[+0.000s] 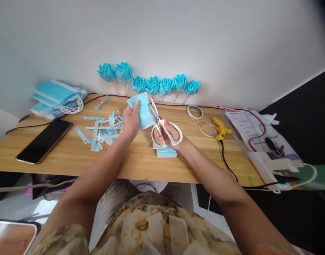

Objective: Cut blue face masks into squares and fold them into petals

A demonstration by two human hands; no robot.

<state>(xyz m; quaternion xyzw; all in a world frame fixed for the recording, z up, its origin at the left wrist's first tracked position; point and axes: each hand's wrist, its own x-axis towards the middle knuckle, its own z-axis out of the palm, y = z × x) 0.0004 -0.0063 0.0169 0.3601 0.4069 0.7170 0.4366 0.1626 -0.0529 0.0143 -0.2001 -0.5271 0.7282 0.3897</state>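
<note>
My left hand (132,118) pinches a light blue piece of face-mask fabric (145,112) above the table, its thumb on top. In my right hand (166,131) is a pair of white-handled scissors (175,136), fingers through the loops. The blades are spread and point up along the fabric's right edge; whether they touch it I cannot tell. Under my right hand sits a stack of cut blue mask pieces (166,152), partly hidden by the hand. Left of my left hand lies a pile of blue and white offcut strips (95,132).
Several blue flowers (153,85) on sticks lean against the wall. Whole face masks (56,95) and a phone (44,141) lie at left. On the right are tape rolls (195,112), a yellow glue gun (221,128) with a cord, and a white power strip (265,173).
</note>
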